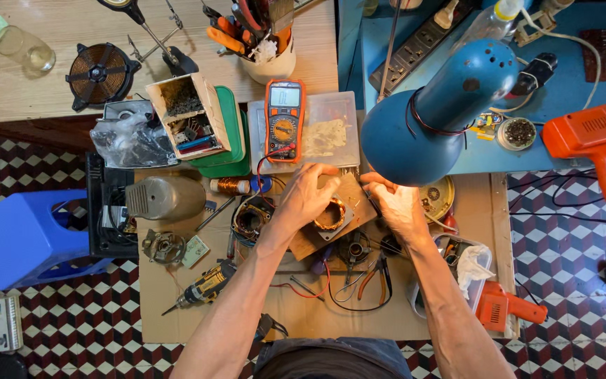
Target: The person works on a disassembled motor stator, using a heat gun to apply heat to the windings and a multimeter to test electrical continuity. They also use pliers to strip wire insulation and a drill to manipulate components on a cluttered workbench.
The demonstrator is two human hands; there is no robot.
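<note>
A: Fingers [315, 177] of the left hand [303, 200] are spread and pressed down on the wooden block [348, 196], pinning it so it won't slide on the cardboard-covered surface [317, 316]; they're clamped on nothing

B: and the right?

A: right hand [398, 203] is at the block's far edge, under the blue lamp [429, 119]. Glare there, so I can't tell if its fingers are pinching anything

B: why's the lamp so low?

A: judging by the bright spot, to light the work right at the hands

B: the thing itself?

A: copper coil [331, 216] in a square metal frame, sitting on the block between both hands, shiny orange windings, round hole in the middle. Orange multimeter [284, 119] just behind, its red lead running toward the hands; pliers [376, 277] lie near
</note>
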